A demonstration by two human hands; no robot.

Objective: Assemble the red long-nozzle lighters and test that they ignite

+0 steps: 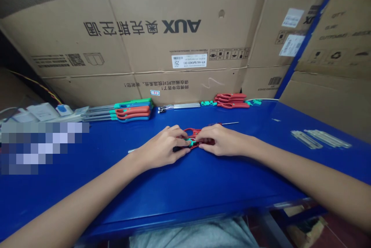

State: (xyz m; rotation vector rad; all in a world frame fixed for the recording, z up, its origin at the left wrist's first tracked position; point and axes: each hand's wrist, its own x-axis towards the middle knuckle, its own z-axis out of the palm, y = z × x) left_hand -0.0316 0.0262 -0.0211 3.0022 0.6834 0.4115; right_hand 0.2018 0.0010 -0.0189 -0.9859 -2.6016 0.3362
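A red plastic lighter handle (193, 131) with a looped grip lies on the blue table between my two hands. A small green part (190, 142) shows at its middle. My left hand (171, 143) is closed with its fingertips on the green part and the handle's left side. My right hand (217, 140) pinches the handle's right side, fingers bent over it. The fingers hide much of the handle. A thin metal rod end (131, 151) shows left of my left wrist. Just behind my right hand lies a screwdriver (230, 123) with a thin shaft.
Long-neck lighters (133, 112) with red, blue and green handles are stacked at the back left. Metal tubes (185, 106), green pieces (207, 103) and red handle shells (232, 100) line the back. Clear plastic strips (327, 139) lie right. Cardboard (162, 51) walls the table.
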